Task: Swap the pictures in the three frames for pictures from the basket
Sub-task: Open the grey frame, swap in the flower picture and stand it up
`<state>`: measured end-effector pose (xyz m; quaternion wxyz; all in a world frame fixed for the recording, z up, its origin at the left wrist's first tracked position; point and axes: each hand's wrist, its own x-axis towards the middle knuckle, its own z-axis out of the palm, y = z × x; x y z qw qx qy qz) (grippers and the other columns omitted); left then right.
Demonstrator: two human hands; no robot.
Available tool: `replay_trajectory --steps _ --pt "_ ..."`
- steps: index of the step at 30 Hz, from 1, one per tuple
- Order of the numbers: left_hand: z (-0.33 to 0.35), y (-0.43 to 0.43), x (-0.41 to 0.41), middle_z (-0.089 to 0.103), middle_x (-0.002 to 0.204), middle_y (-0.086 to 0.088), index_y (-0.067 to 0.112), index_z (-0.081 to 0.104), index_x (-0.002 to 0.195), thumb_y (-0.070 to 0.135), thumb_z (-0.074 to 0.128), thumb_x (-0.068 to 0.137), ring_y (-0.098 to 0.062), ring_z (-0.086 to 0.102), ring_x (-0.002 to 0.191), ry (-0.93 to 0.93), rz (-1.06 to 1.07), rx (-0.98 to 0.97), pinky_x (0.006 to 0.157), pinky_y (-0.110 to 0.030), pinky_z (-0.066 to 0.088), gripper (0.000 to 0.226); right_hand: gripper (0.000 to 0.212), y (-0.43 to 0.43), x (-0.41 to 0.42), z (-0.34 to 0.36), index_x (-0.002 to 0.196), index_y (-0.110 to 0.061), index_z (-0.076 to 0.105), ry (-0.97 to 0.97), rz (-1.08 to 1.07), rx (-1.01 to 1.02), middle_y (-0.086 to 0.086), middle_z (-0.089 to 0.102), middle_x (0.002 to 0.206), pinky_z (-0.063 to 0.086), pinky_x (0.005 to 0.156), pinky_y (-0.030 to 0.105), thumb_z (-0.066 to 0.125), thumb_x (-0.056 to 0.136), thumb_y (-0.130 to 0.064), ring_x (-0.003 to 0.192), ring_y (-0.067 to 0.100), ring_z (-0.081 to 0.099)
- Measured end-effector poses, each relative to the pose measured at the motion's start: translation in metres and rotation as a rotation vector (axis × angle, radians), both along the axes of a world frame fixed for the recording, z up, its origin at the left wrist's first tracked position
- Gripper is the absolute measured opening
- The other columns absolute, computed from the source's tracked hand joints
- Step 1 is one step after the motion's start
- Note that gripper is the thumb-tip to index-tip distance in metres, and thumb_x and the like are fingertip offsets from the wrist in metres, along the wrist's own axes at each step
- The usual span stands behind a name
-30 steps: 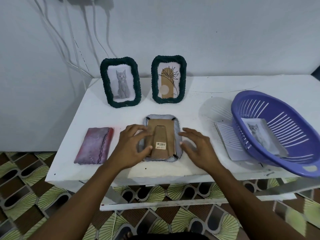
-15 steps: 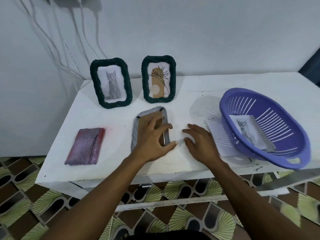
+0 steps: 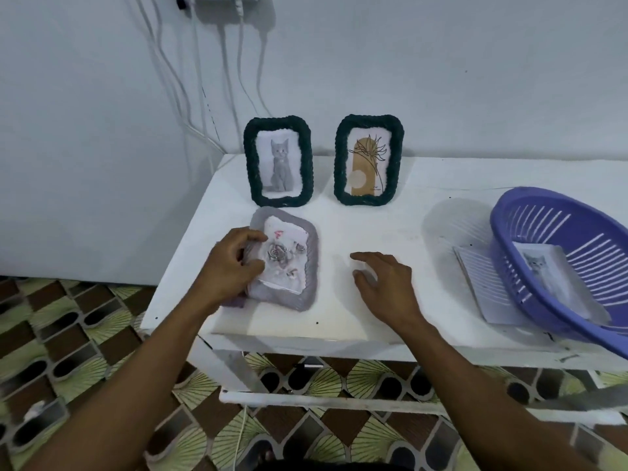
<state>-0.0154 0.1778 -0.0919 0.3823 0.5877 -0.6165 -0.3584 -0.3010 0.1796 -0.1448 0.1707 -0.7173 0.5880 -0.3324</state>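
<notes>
On the bench (image 3: 373, 212), the left hand (image 3: 227, 266) grips the left edge of a grey woven frame (image 3: 311, 266) showing roses. Right of it, the right hand (image 3: 387, 283) has its grip open.

We're looking from the head camera, above and in front of the white table (image 3: 373, 212), facing forward and down toward the wall (image 3: 441, 79) behind it. We sit close: both forearms (image 3: 163, 351) reach in from the bottom edge, the tiled floor (image 3: 68, 334) shows below, and the wide lens cuts the purple basket (image 3: 498, 232) at the right
</notes>
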Motion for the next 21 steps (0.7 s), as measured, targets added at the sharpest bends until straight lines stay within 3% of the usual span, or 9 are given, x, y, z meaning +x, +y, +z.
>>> replay_trajectory --steps 3,6,8,14,18,21 --pt "-0.013 0.004 -0.011 0.057 0.129 0.006 0.032 0.061 0.114 0.011 0.064 0.074 -0.013 0.055 0.118 0.056 -0.015 0.070 0.099 -0.041 0.050 0.045 0.033 0.000 0.007 -0.001 0.124 -0.031 0.061 0.038 -0.007 0.018 -0.010 0.062 0.127 0.031 0.099 0.039 0.056 0.091 -0.030 0.121 0.015 0.050" --pt "-0.026 0.006 -0.047 0.055 0.129 0.002 0.024 0.059 0.121 0.011 0.066 0.080 -0.011 0.050 0.115 -0.119 -0.072 -0.027 0.099 -0.030 0.044 0.044 0.036 0.002 0.002 0.000 0.124 -0.031 0.061 0.104 -0.020 0.026 -0.008 0.061 0.128 0.030 0.096 0.039 0.053 0.089 -0.037 0.122 0.017 0.048" --pt "-0.031 0.006 -0.070 0.053 0.130 0.002 0.024 0.058 0.125 0.025 0.064 0.083 -0.012 0.051 0.114 -0.228 -0.103 -0.098 0.097 -0.028 0.042 0.042 0.037 0.004 -0.008 -0.001 0.122 -0.032 0.062 0.129 -0.058 0.021 -0.008 0.061 0.127 0.031 0.094 0.040 0.052 0.087 -0.040 0.121 0.017 0.049" --pt "-0.043 0.003 -0.089 0.053 0.129 -0.002 0.033 0.051 0.134 0.061 0.038 0.083 -0.024 0.045 0.116 -0.727 -0.213 -0.214 0.088 -0.040 0.042 0.060 0.035 0.006 -0.043 -0.005 0.118 -0.036 0.065 0.180 -0.161 0.004 -0.013 0.062 0.126 0.027 0.092 0.038 0.056 0.085 -0.042 0.121 0.012 0.048" --pt "-0.040 0.002 -0.070 0.051 0.130 0.003 0.034 0.047 0.137 0.069 0.029 0.084 -0.021 0.044 0.118 -0.754 -0.297 -0.201 0.093 -0.040 0.040 0.066 0.033 0.008 -0.043 -0.009 0.117 -0.036 0.066 0.200 -0.175 -0.029 -0.013 0.062 0.125 0.024 0.090 0.035 0.058 0.085 -0.041 0.120 0.011 0.049" --pt "-0.033 -0.002 -0.032 0.053 0.136 0.002 0.028 0.052 0.135 0.066 0.031 0.086 -0.020 0.046 0.124 -0.754 -0.162 -0.235 0.107 -0.043 0.033 0.065 0.035 0.008 -0.042 -0.010 0.117 -0.037 0.066 0.204 -0.184 -0.040 -0.012 0.062 0.125 0.024 0.090 0.034 0.054 0.085 -0.044 0.119 0.011 0.049"
